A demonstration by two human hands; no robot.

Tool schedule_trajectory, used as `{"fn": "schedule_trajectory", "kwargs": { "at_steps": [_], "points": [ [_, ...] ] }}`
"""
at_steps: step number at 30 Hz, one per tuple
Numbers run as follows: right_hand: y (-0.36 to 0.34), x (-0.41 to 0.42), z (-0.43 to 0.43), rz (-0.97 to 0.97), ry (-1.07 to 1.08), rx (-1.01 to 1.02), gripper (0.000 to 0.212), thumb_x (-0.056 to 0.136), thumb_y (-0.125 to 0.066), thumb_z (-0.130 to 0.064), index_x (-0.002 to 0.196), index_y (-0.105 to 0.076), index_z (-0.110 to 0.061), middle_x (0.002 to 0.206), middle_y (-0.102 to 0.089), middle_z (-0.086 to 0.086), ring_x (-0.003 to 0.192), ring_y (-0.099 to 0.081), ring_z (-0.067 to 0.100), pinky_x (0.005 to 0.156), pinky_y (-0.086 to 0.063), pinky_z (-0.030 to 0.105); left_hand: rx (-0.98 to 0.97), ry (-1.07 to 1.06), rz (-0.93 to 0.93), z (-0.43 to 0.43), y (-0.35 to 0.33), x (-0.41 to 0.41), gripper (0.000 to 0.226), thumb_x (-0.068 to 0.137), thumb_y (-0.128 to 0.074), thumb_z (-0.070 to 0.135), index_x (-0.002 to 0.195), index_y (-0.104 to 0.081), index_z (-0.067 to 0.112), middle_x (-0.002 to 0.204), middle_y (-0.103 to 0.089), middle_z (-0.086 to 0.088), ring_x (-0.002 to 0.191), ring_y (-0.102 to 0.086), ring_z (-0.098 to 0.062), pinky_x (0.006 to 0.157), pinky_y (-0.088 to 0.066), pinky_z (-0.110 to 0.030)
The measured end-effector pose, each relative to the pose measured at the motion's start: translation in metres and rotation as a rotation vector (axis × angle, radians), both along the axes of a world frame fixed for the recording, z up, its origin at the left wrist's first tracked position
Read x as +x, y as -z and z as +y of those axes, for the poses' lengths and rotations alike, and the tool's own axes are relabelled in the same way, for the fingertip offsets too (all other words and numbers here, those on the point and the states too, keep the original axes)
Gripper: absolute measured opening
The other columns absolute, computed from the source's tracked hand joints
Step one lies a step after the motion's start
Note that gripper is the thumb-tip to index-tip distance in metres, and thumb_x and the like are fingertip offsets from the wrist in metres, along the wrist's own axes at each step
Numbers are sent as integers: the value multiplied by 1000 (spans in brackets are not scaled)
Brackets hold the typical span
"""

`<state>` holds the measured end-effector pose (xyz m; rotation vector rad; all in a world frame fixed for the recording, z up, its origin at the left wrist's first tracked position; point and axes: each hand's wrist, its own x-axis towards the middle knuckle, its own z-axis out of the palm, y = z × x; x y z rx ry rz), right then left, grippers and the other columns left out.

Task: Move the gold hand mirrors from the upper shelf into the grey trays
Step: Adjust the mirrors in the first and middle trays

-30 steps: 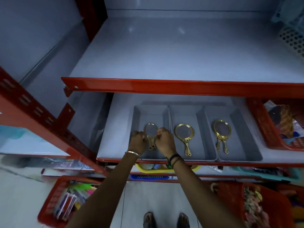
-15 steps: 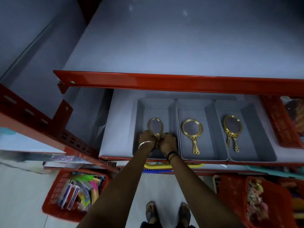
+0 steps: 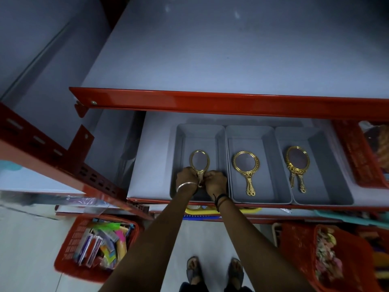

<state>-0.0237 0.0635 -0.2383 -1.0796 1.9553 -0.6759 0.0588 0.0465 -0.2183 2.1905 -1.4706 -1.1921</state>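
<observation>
Fingers first: both sets are curling tight around the handle of the oval gold hand mirror with the ornate metal frame [image 3: 199, 163], the left hand [image 3: 186, 179] with its silver bangle clasping from the left, the right hand [image 3: 215, 182] with its dark wrist threads clasping from the right, knuckles nearly touching across the handle. The mirror's head is poking out just beyond the fingers, pointing toward the back of the shelf, and the handle is almost wholly hidden inside the two grips.

All this is happening inside the left grey rectangular plastic tray [image 3: 181, 148], near its front wall, with bare tray floor lying beyond the mirror head. Just beside it, wall touching wall, the middle grey tray [image 3: 263, 135] is holding a round gold mirror [image 3: 246, 165] lying flat, handle toward the front. The right grey tray [image 3: 324, 148] is carrying what looks like two gold mirrors stacked [image 3: 297, 163], two handles showing.

Above, the red front edge of the upper shelf [image 3: 210, 102] is overhanging the trays, and its pale grey surface is lying bare. To the left of the trays, open shelf is stretching out to the red perforated upright [image 3: 96, 178].
</observation>
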Motion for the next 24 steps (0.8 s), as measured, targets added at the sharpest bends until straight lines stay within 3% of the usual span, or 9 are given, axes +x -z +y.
{"fn": "schedule_trajectory", "kwargs": {
  "at_steps": [8, 14, 19, 22, 24],
  "points": [
    [2, 0, 1, 7, -4, 10, 22, 83, -53, 1, 85, -75, -1, 90, -75, 16, 86, -69, 29, 75, -56, 33, -22, -5, -8, 4, -2, -1, 24, 88, -56, 7, 108, -68, 2, 111, -70, -19, 106, -65, -34, 89, -52, -36],
    [-6, 0, 5, 20, -19, 23, 23, 83, -52, -1, 76, -73, 1, 84, -74, 19, 69, -59, 18, 65, -49, 29, -11, 29, -53, 3, -5, 0, 24, 87, -55, 8, 105, -69, 0, 110, -71, -20, 104, -66, -35, 87, -54, -37],
    [-42, -16, 7, 60, -24, -24, 19, 82, -54, -3, 80, -71, 6, 86, -73, 20, 70, -63, 26, 55, -46, 24, -141, -22, -75, -10, -19, -2, 25, 87, -51, 6, 100, -70, -1, 107, -70, -24, 103, -66, -38, 84, -54, -37],
    [-63, -45, 13, -3, 44, -138, 15, 83, -60, -6, 86, -69, 6, 90, -72, 21, 85, -66, 33, 71, -52, 34, -249, -18, 11, -16, -34, -22, 24, 88, -49, 7, 96, -69, -2, 103, -71, -25, 100, -66, -38, 83, -53, -36],
    [-67, -73, 17, -23, 76, -174, 15, 85, -61, -9, 89, -70, 2, 92, -72, 17, 88, -64, 28, 74, -48, 30, -304, 12, 87, -14, -41, -43, 25, 84, -49, 9, 90, -72, 1, 96, -74, -23, 93, -69, -35, 81, -54, -32]
  ]
}}
